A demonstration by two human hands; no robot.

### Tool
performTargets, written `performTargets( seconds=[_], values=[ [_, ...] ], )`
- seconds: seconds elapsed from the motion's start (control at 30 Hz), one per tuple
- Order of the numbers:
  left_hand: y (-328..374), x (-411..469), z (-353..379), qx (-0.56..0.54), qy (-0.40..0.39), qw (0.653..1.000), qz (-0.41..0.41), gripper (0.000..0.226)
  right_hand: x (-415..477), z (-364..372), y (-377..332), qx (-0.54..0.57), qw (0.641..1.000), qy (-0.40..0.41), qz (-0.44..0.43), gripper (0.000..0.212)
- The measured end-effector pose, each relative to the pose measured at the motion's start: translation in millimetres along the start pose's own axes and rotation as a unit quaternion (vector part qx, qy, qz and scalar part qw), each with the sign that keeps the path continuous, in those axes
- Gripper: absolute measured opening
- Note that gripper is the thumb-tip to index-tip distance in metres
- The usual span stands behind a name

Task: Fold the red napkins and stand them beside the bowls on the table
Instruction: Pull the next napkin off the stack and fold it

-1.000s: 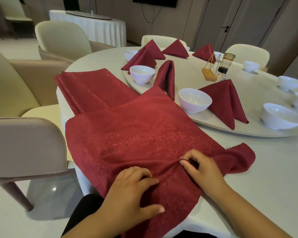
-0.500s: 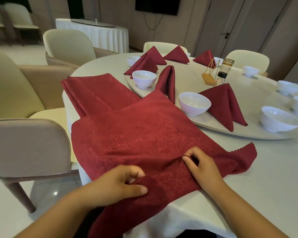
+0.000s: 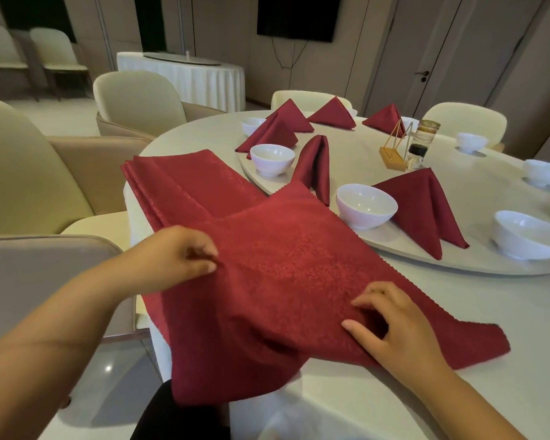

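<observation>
The left hand (image 3: 185, 257) and right hand (image 3: 394, 325) both pinch the red cloth napkin (image 3: 283, 265) (part overhangs the counter (image 3: 458, 312)); a sharp tug might nudge the white ceramic bowl (image 3: 366, 205) just beside it.

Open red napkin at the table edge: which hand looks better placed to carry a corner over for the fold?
Left, probably. The left hand pinches the raised left edge of the napkin, free to swing across; the right hand grips mid-cloth, low against the table, anchoring it.
</observation>
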State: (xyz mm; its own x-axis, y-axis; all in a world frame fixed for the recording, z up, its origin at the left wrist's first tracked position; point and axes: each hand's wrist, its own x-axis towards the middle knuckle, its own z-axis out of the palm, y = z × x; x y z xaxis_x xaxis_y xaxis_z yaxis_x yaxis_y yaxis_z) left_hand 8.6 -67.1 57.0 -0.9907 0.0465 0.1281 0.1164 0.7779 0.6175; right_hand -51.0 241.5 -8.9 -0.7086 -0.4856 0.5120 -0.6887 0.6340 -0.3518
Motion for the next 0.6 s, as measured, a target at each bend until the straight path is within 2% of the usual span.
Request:
performTargets(
  seconds=[0.07,0.1,0.17,0.27,0.4,0.5,0.6],
  values=[
    [8.9,17.5,-6.6,0.033,0.069,0.997,0.029,0.04,4.1,-9.1,0.9,0.008,0.999,-0.027,0.044,0.015],
    [16.3,27.4,-8.7,0.065,0.098,0.992,0.047,0.03,6.3,-12.7,2.9,0.014,0.997,-0.037,0.07,0.015],
    [29.5,50.9,-8.1,0.144,0.163,0.973,0.073,0.009,13.7,-18.2,10.3,0.027,0.993,-0.007,0.111,0.034],
    [38.3,86.7,7.3,0.202,0.219,0.953,0.053,0.023,36.4,-24.2,29.1,0.049,0.978,0.031,0.199,0.029],
    [27.9,104.0,38.4,0.212,0.126,0.969,-0.025,0.057,51.8,-19.1,57.9,-0.004,0.955,-0.017,0.295,0.024],
    [2.0,93.8,53.1,0.214,0.066,0.972,-0.075,0.066,45.4,-9.2,68.1,-0.049,0.939,-0.076,0.331,0.012],
    [-27.4,77.3,57.7,0.201,0.036,0.968,-0.143,0.069,40.1,-5.9,67.2,-0.075,0.935,-0.073,0.339,0.01]
  ],
)
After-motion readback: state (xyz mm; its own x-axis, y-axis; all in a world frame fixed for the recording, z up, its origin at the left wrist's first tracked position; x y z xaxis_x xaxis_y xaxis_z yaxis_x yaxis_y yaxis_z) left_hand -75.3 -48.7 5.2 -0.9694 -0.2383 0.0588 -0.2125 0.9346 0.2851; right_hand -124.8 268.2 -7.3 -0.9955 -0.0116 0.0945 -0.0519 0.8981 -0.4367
